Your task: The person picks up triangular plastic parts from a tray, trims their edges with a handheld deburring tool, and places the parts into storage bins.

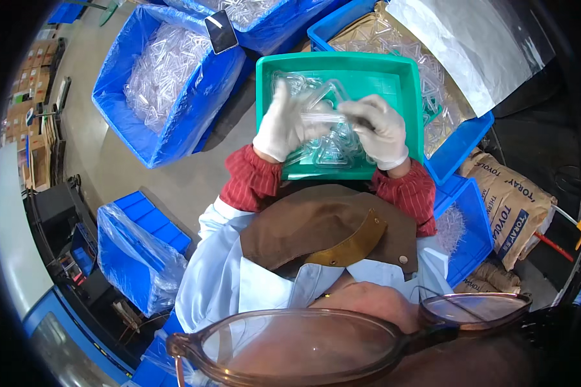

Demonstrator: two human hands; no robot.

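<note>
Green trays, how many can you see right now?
1. The green tray sits in front of the person, under both gloved hands, with clear plastic triangle pieces inside. The blue bins around it could hide others.

Gloved left hand [285, 124], right hand [381, 131] grip clear plastic piece [323, 119] over green tray [342, 68].

Tan paper sacks [507, 206] with blue printed panels lie stacked at right; brown cardboard boxes [35, 61] line the far left floor; a dark phone screen [221, 31] rests on a blue-lined bin's edge.
</note>
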